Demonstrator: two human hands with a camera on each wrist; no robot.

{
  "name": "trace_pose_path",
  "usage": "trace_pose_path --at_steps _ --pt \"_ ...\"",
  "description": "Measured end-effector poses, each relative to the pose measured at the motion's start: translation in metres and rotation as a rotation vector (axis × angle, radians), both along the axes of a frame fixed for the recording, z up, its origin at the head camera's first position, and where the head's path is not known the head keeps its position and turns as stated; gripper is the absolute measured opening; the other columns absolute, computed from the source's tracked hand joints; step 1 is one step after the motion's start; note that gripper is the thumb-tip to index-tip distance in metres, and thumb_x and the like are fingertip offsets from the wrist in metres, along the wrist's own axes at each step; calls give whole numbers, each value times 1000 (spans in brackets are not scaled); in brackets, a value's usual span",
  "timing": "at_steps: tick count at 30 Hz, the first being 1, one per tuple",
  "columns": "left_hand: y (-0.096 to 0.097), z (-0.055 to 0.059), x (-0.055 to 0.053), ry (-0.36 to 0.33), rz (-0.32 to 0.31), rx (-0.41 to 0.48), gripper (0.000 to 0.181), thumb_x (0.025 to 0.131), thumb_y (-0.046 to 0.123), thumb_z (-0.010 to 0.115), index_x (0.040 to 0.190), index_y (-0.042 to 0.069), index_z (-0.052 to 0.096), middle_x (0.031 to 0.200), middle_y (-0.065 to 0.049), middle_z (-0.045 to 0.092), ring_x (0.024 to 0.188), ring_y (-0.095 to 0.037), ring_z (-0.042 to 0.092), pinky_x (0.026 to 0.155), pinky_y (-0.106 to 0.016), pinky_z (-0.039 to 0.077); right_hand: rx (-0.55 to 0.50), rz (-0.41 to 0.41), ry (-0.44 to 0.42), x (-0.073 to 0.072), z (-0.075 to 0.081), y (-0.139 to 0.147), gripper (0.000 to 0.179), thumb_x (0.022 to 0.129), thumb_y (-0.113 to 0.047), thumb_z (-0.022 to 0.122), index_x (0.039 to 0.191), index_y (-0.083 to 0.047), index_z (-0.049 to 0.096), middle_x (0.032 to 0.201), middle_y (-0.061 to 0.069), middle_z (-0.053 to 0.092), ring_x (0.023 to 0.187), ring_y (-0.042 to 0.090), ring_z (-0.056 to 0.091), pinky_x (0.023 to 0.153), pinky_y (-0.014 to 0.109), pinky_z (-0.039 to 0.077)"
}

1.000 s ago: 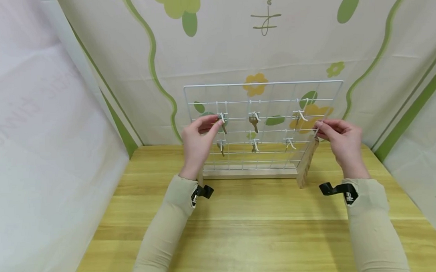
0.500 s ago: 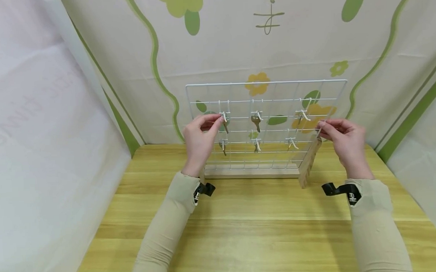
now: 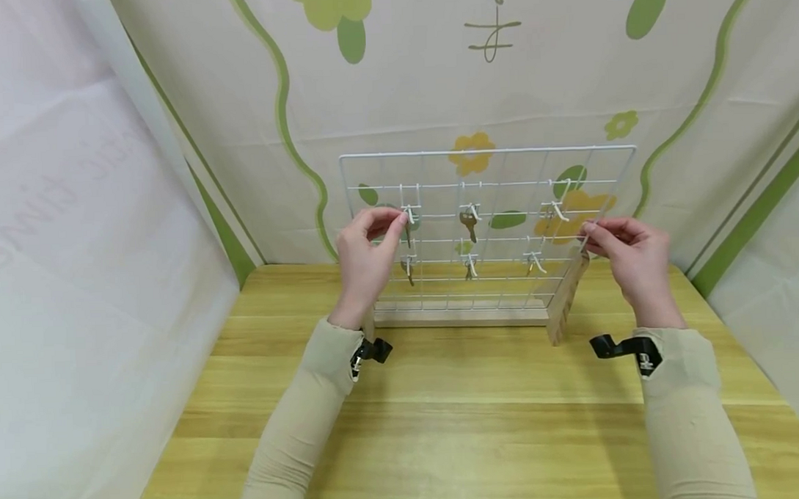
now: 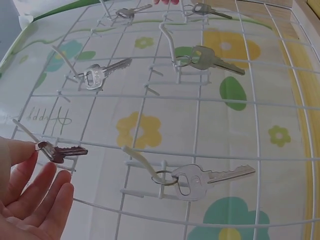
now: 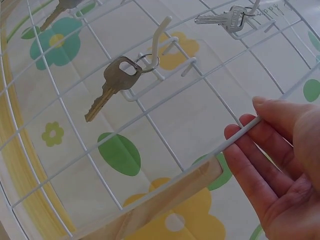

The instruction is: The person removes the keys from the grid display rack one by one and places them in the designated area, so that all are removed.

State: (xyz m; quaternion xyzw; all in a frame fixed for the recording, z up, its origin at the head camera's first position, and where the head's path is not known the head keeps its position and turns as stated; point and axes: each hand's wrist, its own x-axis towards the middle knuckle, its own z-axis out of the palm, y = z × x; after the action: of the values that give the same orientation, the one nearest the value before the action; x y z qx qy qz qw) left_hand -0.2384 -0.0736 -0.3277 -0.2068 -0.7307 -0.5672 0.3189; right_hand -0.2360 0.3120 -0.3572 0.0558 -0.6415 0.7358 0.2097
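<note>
Nearest, bare wooden tabletop (image 3: 458, 424) extends from the person's sleeves to the rack, leaving open room in front. Farther back, a white wire grid (image 3: 487, 153) stands upright in a wooden base (image 3: 461, 318) close to the rear backdrop. The left hand (image 3: 363, 257) pinches a dark key (image 4: 59, 151) at the upper-left hook (image 3: 408, 214), grip closed on it. The right hand (image 3: 627, 260) grips the grid's right edge wire between thumb and fingers (image 5: 247, 150). Other keys (image 4: 200, 179) hang on neighbouring hooks, crowding the grid face.

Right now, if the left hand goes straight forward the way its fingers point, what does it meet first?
Probably the dark key that the left hand already pinches at its hook, then the wire grid just behind.
</note>
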Motion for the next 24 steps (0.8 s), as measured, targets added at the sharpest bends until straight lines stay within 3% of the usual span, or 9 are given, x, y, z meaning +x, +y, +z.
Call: trace_pose_path --at_steps 5,18,24 --pt "0 2 4 11 -49 23 11 97 9 72 101 -1 72 99 -8 74 86 -19 69 83 -32 56 5 6 2 0 0 1 20 87 -1 79 101 12 71 92 10 75 83 19 75 74 27 57" --pt "-4 10 22 25 -94 30 12 98 9 71 102 -2 71 98 -7 72 85 -17 67 79 -32 57 17 13 17 -3 -1 2 21 87 -2 80 100 12 71 92 10 76 82 17 75 74 28 57" --pt "-10 9 31 25 -153 36 7 96 4 72 100 -2 72 94 -8 72 82 -21 67 75 -30 56 29 6 8 -2 -1 2 23 87 -2 79 102 13 70 93 10 76 83 18 75 74 28 57"
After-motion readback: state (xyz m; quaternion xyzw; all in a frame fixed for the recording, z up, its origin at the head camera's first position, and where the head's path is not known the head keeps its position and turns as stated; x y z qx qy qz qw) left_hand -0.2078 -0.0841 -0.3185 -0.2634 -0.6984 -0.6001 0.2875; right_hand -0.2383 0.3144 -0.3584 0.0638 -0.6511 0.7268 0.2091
